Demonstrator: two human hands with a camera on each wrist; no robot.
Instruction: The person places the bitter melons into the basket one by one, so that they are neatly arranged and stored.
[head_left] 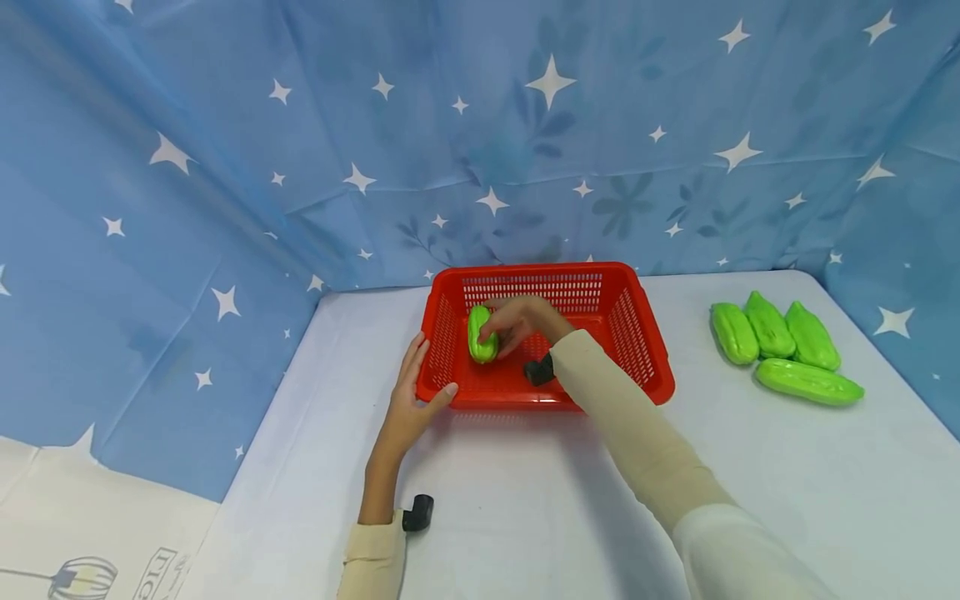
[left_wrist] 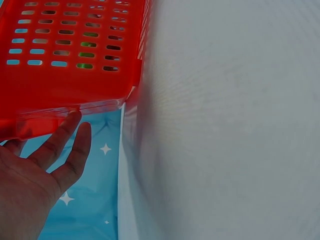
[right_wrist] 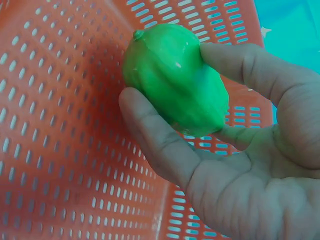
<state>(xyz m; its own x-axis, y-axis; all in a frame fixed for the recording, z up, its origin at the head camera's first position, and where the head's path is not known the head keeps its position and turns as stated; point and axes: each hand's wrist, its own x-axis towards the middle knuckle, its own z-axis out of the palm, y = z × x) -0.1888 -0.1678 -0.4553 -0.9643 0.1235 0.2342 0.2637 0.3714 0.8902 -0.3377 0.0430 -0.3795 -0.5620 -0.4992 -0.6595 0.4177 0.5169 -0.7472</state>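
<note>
A red plastic basket (head_left: 525,403) with slotted walls stands on the white table. Inside it, toward the left, my right hand (head_left: 513,323) holds a green ribbed fruit (head_left: 480,342) that looks like a glossy green papaya. The right wrist view shows thumb and fingers on opposite sides of the fruit (right_wrist: 170,80), its small stem nub pointing away from the palm. My left hand (head_left: 408,408) rests at the basket's front left corner, thumb spread from the other fingers. In the left wrist view, that hand's nearly straight fingers (left_wrist: 75,150) reach up to the rim from outside.
At the right of the table several more green ribbed fruits (head_left: 810,382) lie grouped together. A blue curtain (head_left: 480,150) with white stars hangs right behind the basket and along both sides. Black wrist cameras (head_left: 417,512) stick out from the sleeves.
</note>
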